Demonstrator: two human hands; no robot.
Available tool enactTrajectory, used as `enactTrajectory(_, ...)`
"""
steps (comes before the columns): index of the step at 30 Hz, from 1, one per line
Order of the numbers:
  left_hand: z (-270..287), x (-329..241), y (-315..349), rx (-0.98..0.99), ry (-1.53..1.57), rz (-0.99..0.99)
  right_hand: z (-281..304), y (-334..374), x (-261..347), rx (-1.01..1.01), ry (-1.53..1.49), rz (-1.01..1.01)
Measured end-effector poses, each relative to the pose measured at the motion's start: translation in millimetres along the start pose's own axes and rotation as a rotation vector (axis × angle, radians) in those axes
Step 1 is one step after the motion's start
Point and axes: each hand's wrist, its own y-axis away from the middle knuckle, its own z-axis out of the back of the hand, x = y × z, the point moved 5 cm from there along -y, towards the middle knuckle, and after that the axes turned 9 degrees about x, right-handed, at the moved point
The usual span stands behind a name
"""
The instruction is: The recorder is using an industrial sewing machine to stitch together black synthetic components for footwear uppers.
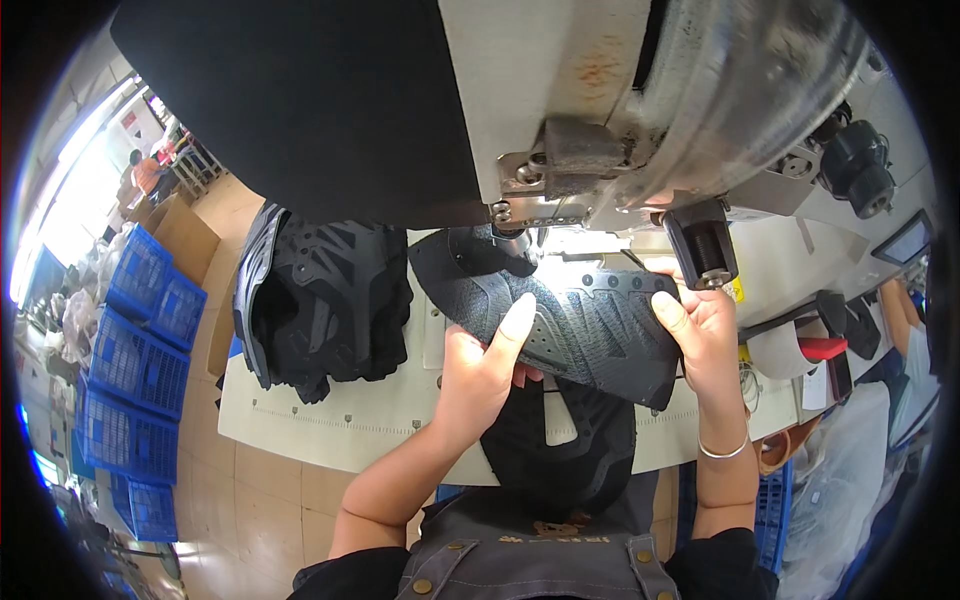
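A black shoe upper point(560, 325) with a row of eyelets lies stretched between my two hands under the sewing machine head point(590, 110). My left hand point(478, 372) grips its lower left part, thumb on top and the other fingers mostly hidden beneath. At its right end my right hand point(700, 325) pinches the edge near the eyelets, thumb on top. The upper's far left part is close to the needle area, where a bright lamp shines; contact there I cannot make out. More black upper material point(565, 445) hangs over the table edge toward my apron; whether it is the same piece is unclear.
A pile of black shoe uppers point(325, 300) rests on the left of the pale work table point(300, 425). Blue crates point(135, 420) stand stacked beyond it on the left. A red object point(822, 348) lies on the right side. Another person's arm point(900, 310) shows at the far right.
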Motion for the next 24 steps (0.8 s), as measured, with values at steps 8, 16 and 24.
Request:
enactTrajectory(8,-7.2,11.2,17.4,0.142,-0.089,0.062,-8.6,11.2,-0.4,0.01,-0.032,-0.02)
enactTrajectory(16,-26.5,26.8,46.6,0.212,0.072,0.132,-24.6,32.7,0.2,0.025,0.028,-0.121)
enactTrajectory(24,1.4,12.7,56.7,0.101,0.138,0.27,-12.1,45.3,5.4,-0.079,0.374,0.273)
